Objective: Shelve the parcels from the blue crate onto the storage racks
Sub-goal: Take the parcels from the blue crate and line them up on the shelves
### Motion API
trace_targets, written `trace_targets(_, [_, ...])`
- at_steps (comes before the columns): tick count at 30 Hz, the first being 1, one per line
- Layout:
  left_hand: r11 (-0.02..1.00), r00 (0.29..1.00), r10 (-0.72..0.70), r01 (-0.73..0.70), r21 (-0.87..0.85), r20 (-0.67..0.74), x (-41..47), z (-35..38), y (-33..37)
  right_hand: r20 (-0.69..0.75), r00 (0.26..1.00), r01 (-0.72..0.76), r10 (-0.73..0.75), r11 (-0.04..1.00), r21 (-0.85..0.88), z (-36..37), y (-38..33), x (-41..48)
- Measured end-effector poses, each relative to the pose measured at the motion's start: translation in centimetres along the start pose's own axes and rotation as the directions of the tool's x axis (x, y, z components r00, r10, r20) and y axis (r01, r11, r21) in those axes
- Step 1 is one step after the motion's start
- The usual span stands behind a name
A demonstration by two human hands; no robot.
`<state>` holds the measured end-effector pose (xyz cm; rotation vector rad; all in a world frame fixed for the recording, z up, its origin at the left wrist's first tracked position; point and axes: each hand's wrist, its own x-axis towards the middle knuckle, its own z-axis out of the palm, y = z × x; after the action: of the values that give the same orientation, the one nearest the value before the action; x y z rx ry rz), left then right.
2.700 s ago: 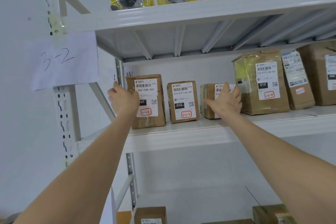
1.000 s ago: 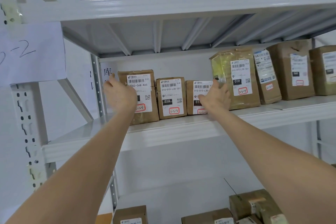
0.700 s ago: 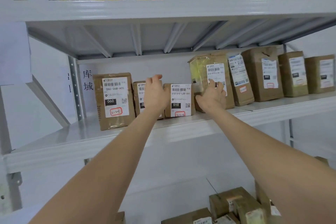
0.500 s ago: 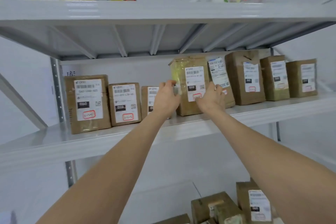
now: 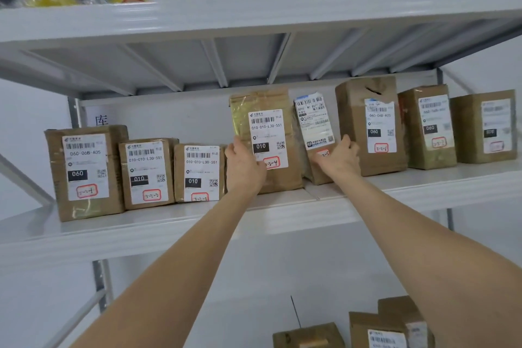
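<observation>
Faced a plain white painted wall [image 5: 282, 277] behind a pale grey steel storage rack [image 5: 254, 22]. Looked up at the ribbed underside of its upper shelf. Noted a slotted grey upright post [image 5: 100, 280] at left, a slanted grey brace [image 5: 28, 181] beside it, and a black printed character [image 5: 101, 120] on the wall. Found the light soft and even.

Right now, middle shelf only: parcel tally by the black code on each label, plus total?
010 parcels: 3, one gripped by the left hand
060 parcels: 3
unreadable-code parcels: 2, one gripped by the right hand
Total: 8
</observation>
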<state>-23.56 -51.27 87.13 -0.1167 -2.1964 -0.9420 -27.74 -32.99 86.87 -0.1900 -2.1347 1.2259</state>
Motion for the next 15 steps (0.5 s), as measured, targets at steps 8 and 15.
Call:
trace_targets(8, [0.998,0.998,-0.066,0.066,0.017,-0.021,1.5,0.9,-0.4,0.074,0.996,-0.059,0.053,0.995,0.080,1.3,0.4,2.8])
trace_targets(15, [0.995,0.995,-0.096,0.097,0.012,-0.018,2.1,1.7,-0.9,0.007,0.999,0.052,-0.051,0.997,-0.059,2.4,0.2,2.5])
